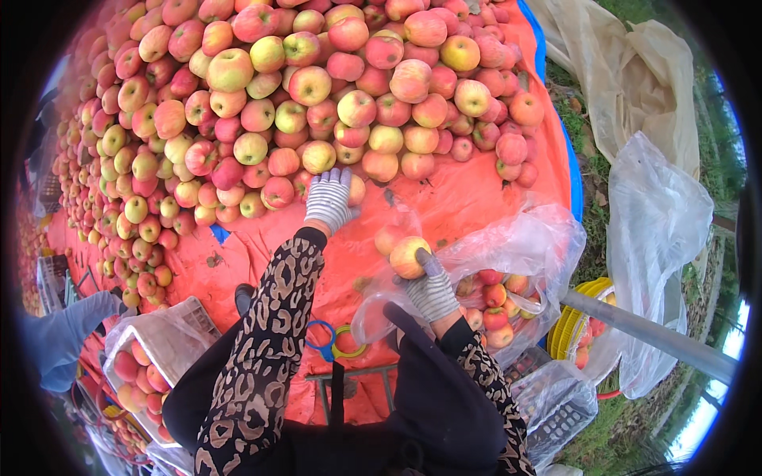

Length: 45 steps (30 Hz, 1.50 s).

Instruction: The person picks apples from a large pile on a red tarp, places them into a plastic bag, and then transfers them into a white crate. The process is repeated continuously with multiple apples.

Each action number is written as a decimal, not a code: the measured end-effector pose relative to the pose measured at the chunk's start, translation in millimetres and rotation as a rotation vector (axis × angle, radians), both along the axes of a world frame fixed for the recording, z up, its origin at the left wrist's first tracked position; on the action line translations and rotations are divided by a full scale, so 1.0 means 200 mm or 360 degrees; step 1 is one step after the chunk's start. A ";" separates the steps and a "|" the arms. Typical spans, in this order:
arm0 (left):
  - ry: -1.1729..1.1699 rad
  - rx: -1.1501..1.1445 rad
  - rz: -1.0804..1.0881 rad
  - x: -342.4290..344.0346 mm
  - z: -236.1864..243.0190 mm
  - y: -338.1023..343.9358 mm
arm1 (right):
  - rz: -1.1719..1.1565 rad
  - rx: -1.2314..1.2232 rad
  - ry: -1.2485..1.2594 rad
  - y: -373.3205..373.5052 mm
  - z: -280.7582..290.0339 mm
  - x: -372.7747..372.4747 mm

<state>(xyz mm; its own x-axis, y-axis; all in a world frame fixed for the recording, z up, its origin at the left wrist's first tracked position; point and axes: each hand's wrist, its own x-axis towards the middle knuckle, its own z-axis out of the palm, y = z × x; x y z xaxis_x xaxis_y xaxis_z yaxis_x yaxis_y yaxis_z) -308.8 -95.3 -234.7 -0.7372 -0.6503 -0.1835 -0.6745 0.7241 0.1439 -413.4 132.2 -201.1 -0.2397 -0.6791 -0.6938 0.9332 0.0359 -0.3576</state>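
A great heap of red and yellow apples (309, 86) covers the far part of a red tarp. At its near edge my left hand (329, 200), in a striped grey glove, closes on an apple (356, 190) between thumb and fingers. My right hand (432, 293), gloved alike, grips a yellow-red apple (407, 257) above the tarp. Just behind that fruit lies another apple (387, 238), seen through thin clear plastic. Beside my right hand, a clear plastic bag (548, 238) hangs open around several red apples (496, 319).
Between my knees are a blue ring (320, 341) and a yellow ring (349, 341). A lined white crate (186, 325) of apples stands at left, near a person's blue-clad leg (67, 337). At right are a yellow basket (571, 313), a grey pole (651, 337) and plastic sheeting (655, 214).
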 end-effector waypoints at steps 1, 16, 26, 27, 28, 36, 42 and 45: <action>0.0296 0.0350 0.0236 0.01 0.03 0.03 | -0.0028 0.0010 -0.0026 0.00 0.01 -0.01; 0.2011 0.2908 0.0845 0.26 0.46 0.46 | 0.0022 -0.0293 -0.0002 0.03 0.34 0.00; 0.1940 0.1820 0.0028 0.30 0.89 0.59 | 0.0014 -0.0479 -0.0034 0.08 0.67 0.09; 0.1975 0.1770 0.0024 0.32 0.92 0.60 | 0.0031 -0.0507 -0.0043 0.09 0.70 0.10; 0.1942 0.1555 -0.0071 0.33 0.94 0.60 | 0.0049 -0.0534 -0.0053 0.10 0.73 0.10; 0.1776 0.0791 -0.0113 0.37 1.16 0.70 | 0.0137 -0.0719 -0.0080 0.14 0.82 0.12; 0.1721 0.0568 -0.0171 0.41 1.23 0.75 | 0.0168 -0.0770 -0.0015 0.18 0.95 0.14; 0.1721 0.0561 -0.0230 0.43 1.29 0.78 | 0.0181 -0.0753 0.0059 0.20 0.99 0.14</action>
